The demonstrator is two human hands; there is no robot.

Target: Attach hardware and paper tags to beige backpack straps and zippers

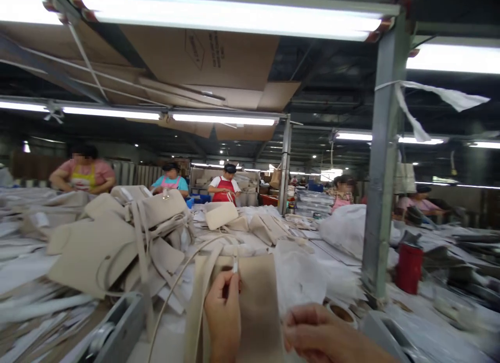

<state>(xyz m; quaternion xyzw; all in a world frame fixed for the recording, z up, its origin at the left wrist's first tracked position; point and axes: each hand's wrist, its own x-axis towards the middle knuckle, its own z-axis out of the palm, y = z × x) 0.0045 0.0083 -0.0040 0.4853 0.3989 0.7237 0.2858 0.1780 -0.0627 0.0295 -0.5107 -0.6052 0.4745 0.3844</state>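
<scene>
My left hand (223,313) is closed in a pinch on a small white strip that sticks up from a beige bag panel (255,295) standing in front of me. A thin beige strap (175,285) curves away from the panel to the left. My right hand (320,334) is at the bottom edge, fingers curled against the panel's right side; what it holds, if anything, is hidden. A heap of beige bag pieces (117,233) lies to the left on the table.
A grey metal post (380,170) rises at the right with a red flask (409,266) beside it. A tape roll (340,312) lies near my right hand. White wrapping (344,227) covers the table. Several other people work at the far end under cardboard sheets and tube lights.
</scene>
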